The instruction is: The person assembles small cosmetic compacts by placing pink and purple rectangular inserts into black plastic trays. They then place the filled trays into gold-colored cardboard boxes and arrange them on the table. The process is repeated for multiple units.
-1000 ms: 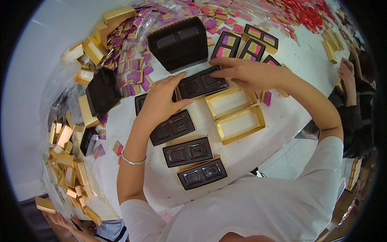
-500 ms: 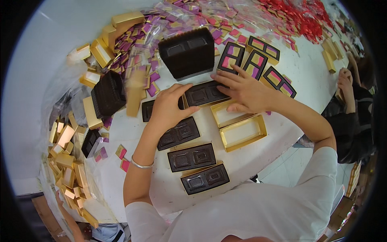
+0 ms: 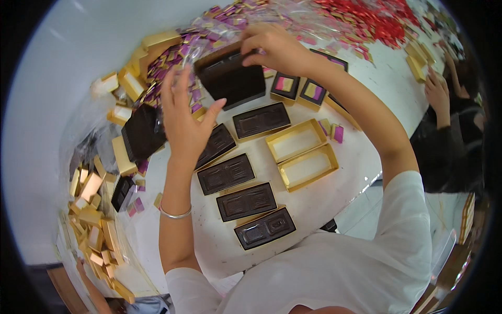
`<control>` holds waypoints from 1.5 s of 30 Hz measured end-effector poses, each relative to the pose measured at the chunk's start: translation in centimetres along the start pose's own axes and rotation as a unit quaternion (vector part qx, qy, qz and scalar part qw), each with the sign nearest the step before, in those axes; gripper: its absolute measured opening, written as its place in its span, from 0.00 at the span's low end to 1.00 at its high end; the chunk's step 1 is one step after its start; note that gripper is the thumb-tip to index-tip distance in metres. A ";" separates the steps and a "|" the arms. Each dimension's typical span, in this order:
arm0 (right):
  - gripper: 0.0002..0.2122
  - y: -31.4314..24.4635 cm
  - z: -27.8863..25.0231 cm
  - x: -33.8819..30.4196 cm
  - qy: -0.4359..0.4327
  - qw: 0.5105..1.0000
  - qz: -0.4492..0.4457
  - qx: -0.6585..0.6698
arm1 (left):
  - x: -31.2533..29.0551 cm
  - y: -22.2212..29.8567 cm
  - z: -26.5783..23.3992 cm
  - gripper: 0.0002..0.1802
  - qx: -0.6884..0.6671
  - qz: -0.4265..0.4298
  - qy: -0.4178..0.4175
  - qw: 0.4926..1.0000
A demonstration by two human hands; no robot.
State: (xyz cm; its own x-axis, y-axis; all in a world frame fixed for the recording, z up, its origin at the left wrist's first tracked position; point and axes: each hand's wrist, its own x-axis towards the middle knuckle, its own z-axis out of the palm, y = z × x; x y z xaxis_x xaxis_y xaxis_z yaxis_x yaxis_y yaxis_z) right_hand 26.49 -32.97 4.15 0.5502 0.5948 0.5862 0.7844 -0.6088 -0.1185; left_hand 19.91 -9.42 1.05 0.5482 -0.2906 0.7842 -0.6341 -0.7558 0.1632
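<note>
Both hands have left the farthest lined box (image 3: pixel 261 120), which now sits on the counter (image 3: pixel 314 204) with its tray flat inside, so the lining of that box looks done. The right hand (image 3: pixel 274 44) is now at the top of the tall tray stack (image 3: pixel 235 86), its fingers curled over the rim; whether they are clamped on a tray I cannot tell. The left hand (image 3: pixel 184 123) is empty, thumb and fingers apart, just left of the stack, which stands far of the lined boxes.

Counted: five lined boxes, in a row from far to near; two bare boxes (image 3: pixel 298 144) right of them; one tall stack, with a smaller stack (image 3: pixel 144 133) left. Two filled boxes (image 3: pixel 314 93) show plainly at far right; others are partly behind the right arm.
</note>
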 end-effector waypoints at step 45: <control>0.16 -4.3 -2.4 -17.4 -0.186 0.973 -0.136 -0.034 | -4.8 9.6 3.4 0.26 -0.199 -0.113 -0.419 0.879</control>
State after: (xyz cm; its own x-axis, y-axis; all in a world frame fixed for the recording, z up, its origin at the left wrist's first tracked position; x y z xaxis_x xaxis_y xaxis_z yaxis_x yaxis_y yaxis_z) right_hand 12.87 -42.00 -3.68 0.4005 0.8796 0.2567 0.9016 -0.4282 0.0605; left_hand 13.03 -17.29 -3.12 0.7889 -0.6144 0.0162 -0.5058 -0.6340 0.5850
